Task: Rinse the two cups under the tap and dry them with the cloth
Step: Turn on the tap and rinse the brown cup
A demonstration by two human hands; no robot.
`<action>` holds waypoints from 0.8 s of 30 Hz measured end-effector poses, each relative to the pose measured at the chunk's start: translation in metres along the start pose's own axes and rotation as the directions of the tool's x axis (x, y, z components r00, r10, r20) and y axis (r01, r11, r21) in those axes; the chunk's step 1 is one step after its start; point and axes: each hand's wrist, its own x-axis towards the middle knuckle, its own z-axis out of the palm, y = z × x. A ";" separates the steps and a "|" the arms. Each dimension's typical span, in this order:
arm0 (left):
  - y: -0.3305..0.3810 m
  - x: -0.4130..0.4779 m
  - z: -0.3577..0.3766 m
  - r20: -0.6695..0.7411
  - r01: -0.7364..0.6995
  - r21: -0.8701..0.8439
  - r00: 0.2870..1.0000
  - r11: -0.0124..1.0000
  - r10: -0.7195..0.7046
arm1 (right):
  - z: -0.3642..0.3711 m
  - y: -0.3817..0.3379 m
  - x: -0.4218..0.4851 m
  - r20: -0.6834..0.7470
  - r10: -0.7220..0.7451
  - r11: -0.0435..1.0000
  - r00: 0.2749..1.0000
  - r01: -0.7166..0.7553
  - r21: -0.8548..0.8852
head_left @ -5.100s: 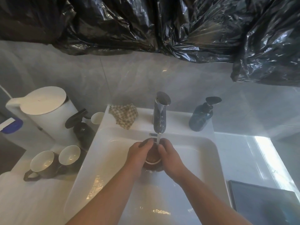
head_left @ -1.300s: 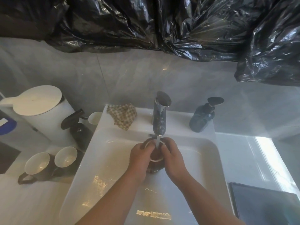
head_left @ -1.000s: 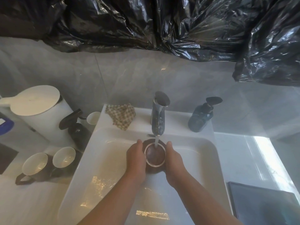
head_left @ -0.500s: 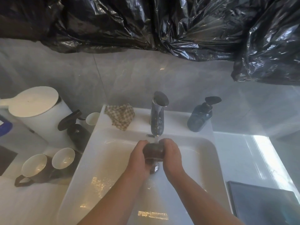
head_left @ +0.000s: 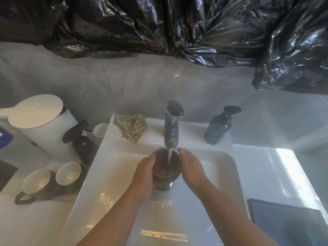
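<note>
cup (head_left: 166, 167) upright, mouth up, over the sink (head_left: 113, 167) under the tap (head_left: 171, 128) stream. left hand (head_left: 144, 172) clamped on its 9 o'clock side; right hand (head_left: 191, 168) against its 3 o'clock side, grip not determinable. cloth (head_left: 131, 127) lies at 11 o'clock from the cup, nearer the left hand.

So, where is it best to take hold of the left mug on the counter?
By its handle, from the near left side: the mug stands upright, and the handle loop sticks out that way, free of the neighbouring cup.
</note>
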 end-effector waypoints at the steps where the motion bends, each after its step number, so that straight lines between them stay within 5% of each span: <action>1: -0.001 0.000 -0.002 -0.028 -0.002 -0.007 1.000 1.000 0.002 | -0.009 -0.011 0.001 -0.087 -0.078 0.996 0.993 0.074 -0.052; 4: -0.003 0.001 -0.003 -0.040 0.004 0.010 0.999 1.000 -0.004 | -0.035 -0.055 -0.001 -0.308 -0.364 0.931 0.879 0.339 -0.131; 7: -0.005 0.001 -0.002 -0.033 0.019 0.004 0.999 1.000 -0.019 | -0.050 -0.086 0.004 -0.084 -0.646 0.712 0.758 0.560 -0.423; 10: -0.006 0.000 0.000 -0.025 0.047 -0.008 0.999 0.999 -0.047 | -0.058 -0.097 0.013 0.127 -0.620 0.586 0.775 0.564 -0.581; 15: -0.004 -0.003 0.004 -0.007 0.070 -0.013 0.997 0.997 -0.071 | -0.070 -0.098 0.017 0.203 -0.616 0.546 0.761 0.598 -0.587; 21: -0.009 -0.006 0.005 -0.007 0.085 -0.012 0.996 0.996 -0.085 | -0.072 -0.091 0.024 0.202 -0.604 0.561 0.771 0.591 -0.579; 24: -0.009 -0.008 0.003 0.003 0.082 -0.012 0.997 0.997 -0.082 | -0.055 -0.070 0.010 0.130 -0.578 0.680 0.806 0.563 -0.470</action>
